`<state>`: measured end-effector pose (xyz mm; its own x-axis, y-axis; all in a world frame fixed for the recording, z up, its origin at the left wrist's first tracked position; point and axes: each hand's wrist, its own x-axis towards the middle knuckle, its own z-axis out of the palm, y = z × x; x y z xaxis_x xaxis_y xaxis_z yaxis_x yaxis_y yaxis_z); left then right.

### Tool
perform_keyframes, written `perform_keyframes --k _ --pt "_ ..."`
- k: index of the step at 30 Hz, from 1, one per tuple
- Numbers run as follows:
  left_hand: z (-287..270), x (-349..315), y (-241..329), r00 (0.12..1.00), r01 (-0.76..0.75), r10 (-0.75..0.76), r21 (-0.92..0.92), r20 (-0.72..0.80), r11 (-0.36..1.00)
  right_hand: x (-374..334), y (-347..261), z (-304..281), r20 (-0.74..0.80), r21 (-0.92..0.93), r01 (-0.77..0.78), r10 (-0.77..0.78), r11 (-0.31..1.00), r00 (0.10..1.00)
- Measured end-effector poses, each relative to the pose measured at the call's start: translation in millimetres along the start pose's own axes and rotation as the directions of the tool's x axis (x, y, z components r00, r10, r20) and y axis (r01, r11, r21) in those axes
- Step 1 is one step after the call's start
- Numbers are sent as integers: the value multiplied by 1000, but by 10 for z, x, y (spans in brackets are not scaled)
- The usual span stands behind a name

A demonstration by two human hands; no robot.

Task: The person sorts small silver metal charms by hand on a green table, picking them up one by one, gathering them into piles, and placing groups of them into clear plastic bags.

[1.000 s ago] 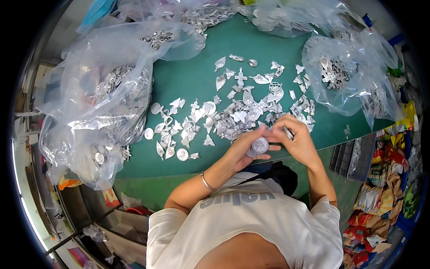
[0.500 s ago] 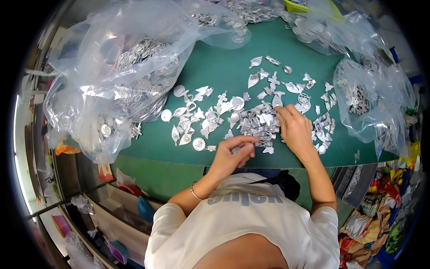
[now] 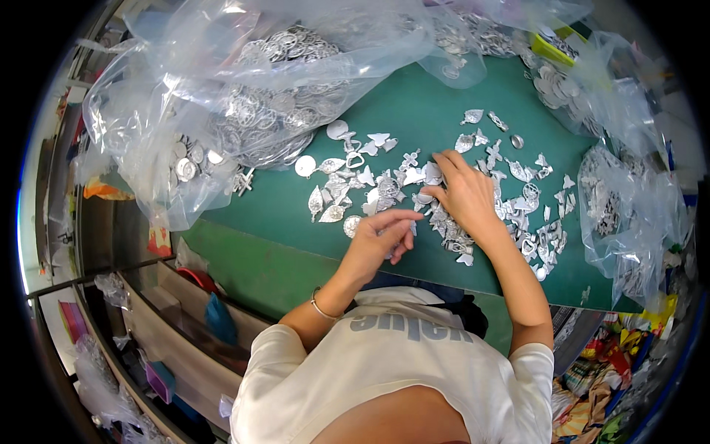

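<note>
Charms (image 3: 448,229) lay heaped on green table (image 3: 392,100); right hand (image 3: 467,194) was down among them, thumb apart from fingers; left hand (image 3: 376,240) hung curled nearby (whether clamped on anything, couldn't tell).

Only one writing can be read clearly: a single short word in big grey letters (image 3: 412,328), which goes across the chest of the white shirt (image 3: 403,362) and appears upside down in this view. The colourful packages (image 3: 592,377) at the lower right and the metal pieces (image 3: 386,191) show details too small to read as text.
</note>
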<state>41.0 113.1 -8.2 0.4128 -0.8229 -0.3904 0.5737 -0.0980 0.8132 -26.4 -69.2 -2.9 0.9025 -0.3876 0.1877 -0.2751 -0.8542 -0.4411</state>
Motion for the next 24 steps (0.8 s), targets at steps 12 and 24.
perform_keyframes --k 12,24 --pt "65 -121 -93 992 111 -124 -318 -19 941 -204 -56 23 -21 285 -121 133 951 991" --pt "60 -50 -134 992 40 -77 -333 -99 942 -411 -240 -181 116 642 -242 220 727 969"
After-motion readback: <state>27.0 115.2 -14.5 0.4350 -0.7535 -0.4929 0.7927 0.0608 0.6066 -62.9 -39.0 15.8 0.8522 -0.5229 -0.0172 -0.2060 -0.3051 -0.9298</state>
